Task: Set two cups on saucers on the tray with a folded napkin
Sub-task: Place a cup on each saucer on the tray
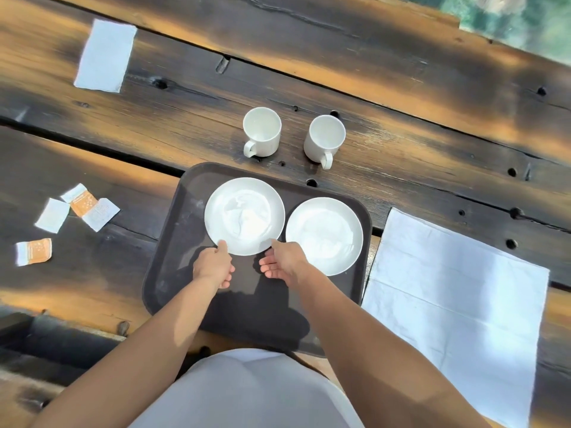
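Observation:
A dark tray (173,273) lies on the wooden table right in front of me. Two white saucers rest on it side by side: the left saucer (244,216) and the right saucer (324,236). My left hand (213,265) has its thumb on the near left rim of the left saucer. My right hand (282,261) touches that saucer's near right rim with a fingertip, its fingers spread. Beyond the tray stand two empty white cups, the left cup (262,132) and the right cup (324,139), handles toward me. A large white napkin (454,301) lies unfolded to the tray's right.
Several small paper sachets (78,208) are scattered on the table left of the tray. A smaller white cloth (105,55) lies at the far left. The table's far edge runs across the upper right corner.

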